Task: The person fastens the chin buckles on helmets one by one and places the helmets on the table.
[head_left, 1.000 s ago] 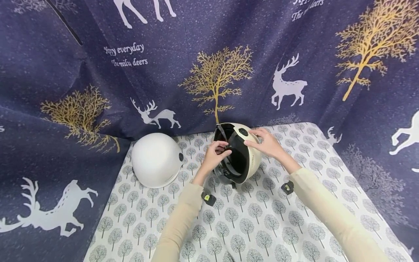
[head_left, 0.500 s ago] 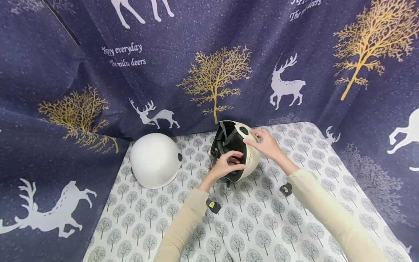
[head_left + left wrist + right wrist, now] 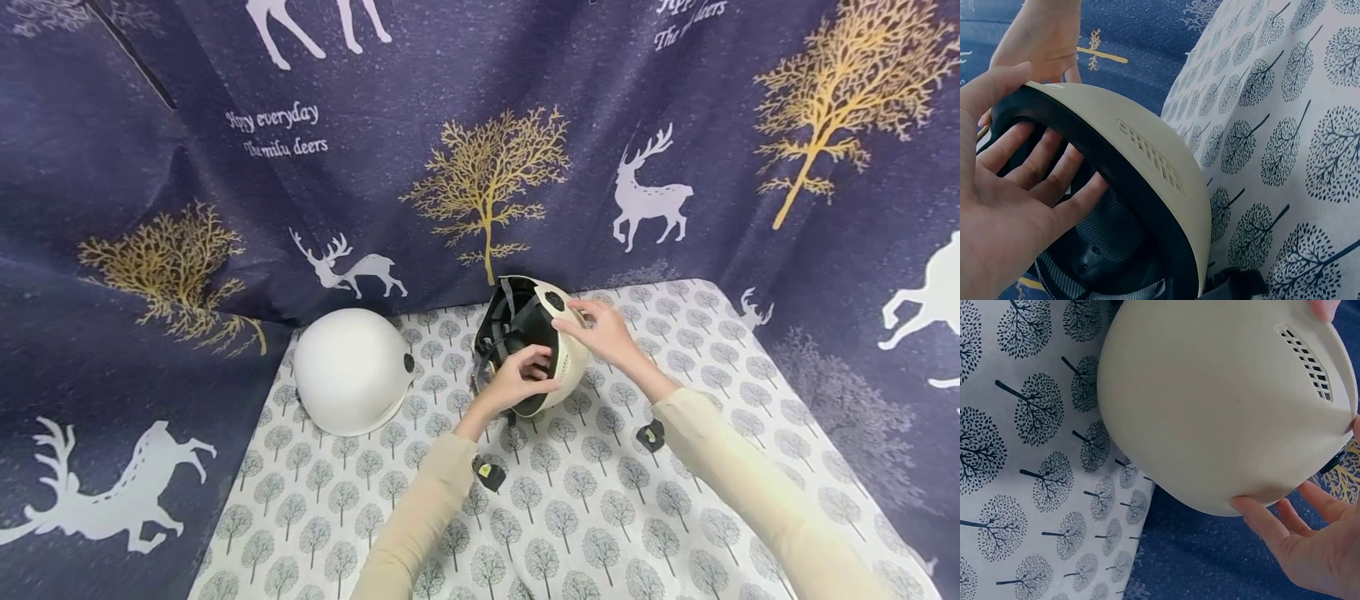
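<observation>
A cream helmet with a black lining lies on its side on the table, its opening turned to the left. My left hand grips its near rim; in the left wrist view the fingers reach inside the lining and the thumb lies over the edge. At the upper right, my right hand holds the shell beside a round black side cap. The right wrist view shows that thumb pressed on the outer shell. Dark straps hang in the opening.
A second, white helmet stands dome up on the left of the table. The tabletop has a tree-print cloth. A dark blue deer-print curtain hangs directly behind and at both sides.
My left hand has moved right and down from the front of the opening onto the helmet's near rim. The helmet has turned slightly, showing more inside. The right hand stays on the shell.
</observation>
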`<state>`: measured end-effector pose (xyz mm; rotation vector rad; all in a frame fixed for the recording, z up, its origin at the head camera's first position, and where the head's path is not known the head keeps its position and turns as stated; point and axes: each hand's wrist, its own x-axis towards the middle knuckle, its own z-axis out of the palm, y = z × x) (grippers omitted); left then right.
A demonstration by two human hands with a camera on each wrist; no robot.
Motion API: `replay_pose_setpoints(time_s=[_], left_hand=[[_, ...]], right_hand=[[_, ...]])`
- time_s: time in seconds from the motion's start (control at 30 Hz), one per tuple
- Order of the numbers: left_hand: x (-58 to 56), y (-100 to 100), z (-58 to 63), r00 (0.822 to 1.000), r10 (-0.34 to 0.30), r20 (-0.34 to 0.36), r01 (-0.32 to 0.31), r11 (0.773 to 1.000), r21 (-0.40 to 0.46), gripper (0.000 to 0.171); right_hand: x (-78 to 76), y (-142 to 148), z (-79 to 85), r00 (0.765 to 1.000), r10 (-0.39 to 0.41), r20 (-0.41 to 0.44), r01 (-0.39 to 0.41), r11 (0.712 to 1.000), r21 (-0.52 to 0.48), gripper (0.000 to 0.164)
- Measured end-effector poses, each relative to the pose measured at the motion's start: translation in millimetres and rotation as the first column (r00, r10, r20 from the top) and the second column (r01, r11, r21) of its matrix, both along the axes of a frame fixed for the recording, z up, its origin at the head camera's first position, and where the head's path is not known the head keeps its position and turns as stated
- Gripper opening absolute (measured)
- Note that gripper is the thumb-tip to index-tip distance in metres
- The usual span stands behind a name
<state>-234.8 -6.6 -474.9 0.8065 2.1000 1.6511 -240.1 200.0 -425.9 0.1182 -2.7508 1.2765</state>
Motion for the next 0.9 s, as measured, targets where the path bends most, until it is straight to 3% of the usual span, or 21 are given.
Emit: replay_pose_setpoints(time_s=[0.4,0.63,0.9], left_hand=[[-7.9,-14.4,1.0,0.996,0.001,-0.087,-0.001,1.0,0.003,0.047],[-12.5,-26.3,-3.5,0.997,0.037,-0.075,-0.038,0.999,-0.012,0.045],[-14.9,-30.5,-0.8,0.996,0.022,-0.089,-0.026,0.998,-0.049,0.044]], right_hand=[[-2.5,-11.0,-9.5,0.998,-0.039,0.046,0.044,0.992,-0.121,0.062],[-2.3,-15.6,-15.5,0.994,-0.032,0.103,0.051,0.98,-0.191,0.067],[-4.9,-14.1,-21.2,0.987,0.006,0.16,0.037,0.963,-0.268,0.069]])
